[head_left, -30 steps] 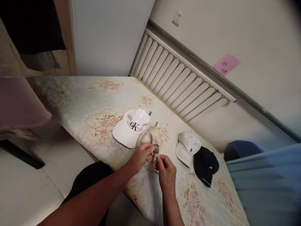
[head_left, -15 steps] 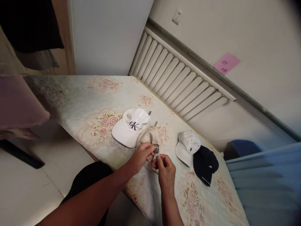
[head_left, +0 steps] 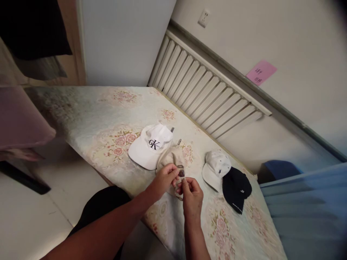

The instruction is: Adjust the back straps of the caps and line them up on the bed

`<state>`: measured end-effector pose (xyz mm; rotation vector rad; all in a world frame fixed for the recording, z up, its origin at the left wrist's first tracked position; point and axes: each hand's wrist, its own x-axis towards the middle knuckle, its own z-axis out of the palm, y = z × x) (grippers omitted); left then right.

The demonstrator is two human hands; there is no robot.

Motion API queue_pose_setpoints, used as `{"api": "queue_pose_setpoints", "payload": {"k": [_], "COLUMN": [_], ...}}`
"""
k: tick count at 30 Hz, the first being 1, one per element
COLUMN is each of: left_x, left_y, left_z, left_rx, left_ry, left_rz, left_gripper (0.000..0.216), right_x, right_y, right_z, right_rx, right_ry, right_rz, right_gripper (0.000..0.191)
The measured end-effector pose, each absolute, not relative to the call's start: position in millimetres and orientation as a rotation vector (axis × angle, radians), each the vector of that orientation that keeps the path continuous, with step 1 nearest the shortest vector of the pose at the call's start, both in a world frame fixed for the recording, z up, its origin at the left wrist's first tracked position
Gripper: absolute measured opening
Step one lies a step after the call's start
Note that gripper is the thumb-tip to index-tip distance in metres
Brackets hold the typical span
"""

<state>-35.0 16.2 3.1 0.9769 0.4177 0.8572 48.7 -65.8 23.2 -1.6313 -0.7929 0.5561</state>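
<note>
A beige cap (head_left: 173, 155) lies on the floral-covered table in front of me, its lower part hidden behind my hands. My left hand (head_left: 165, 178) is closed in a pinch at the cap's back strap, beside a small metal buckle (head_left: 181, 173). From the other side, my right hand (head_left: 192, 193) pinches the end of the same strap just below the buckle. Touching the beige cap on its left is a white cap (head_left: 151, 144) with black letters on its front. Off to the right, a white cap with a small dark logo (head_left: 217, 166) overlaps a black cap (head_left: 237, 189).
The table (head_left: 130, 115) runs along a white radiator (head_left: 206, 86) on the wall. A blue curtain (head_left: 311, 209) hangs at the right, with a dark blue object (head_left: 282, 169) behind it. A pink-covered chair (head_left: 24, 119) stands at the left.
The buckle has tilted slightly and shifted a little to the right between my fingers. Both hands keep their pinch on the strap, and the other caps lie as before.
</note>
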Motion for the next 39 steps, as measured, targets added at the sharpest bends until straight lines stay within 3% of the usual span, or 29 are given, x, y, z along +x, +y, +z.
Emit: {"api": "queue_pose_setpoints", "payload": {"k": [7, 21, 39], "left_x": [-34.7, -34.5, -28.3], "left_y": [13.7, 12.8, 9.4], "left_z": [5.5, 4.7, 4.0], "left_rx": [1.037, 0.972, 1.076], "left_ry": [0.492, 0.454, 0.690], "left_rz": [0.892, 0.897, 1.027], "left_gripper": [0.026, 0.027, 0.025], "right_x": [54.1, 46.2, 43.4], "right_y": [-68.4, -64.6, -66.2], "right_z": [17.4, 23.7, 18.7], "right_rx": [-1.732, -1.618, -1.760], "right_ry": [-0.901, -0.836, -1.102], "right_rz": [0.389, 0.521, 0.255], "right_gripper": [0.025, 0.022, 0.021]}}
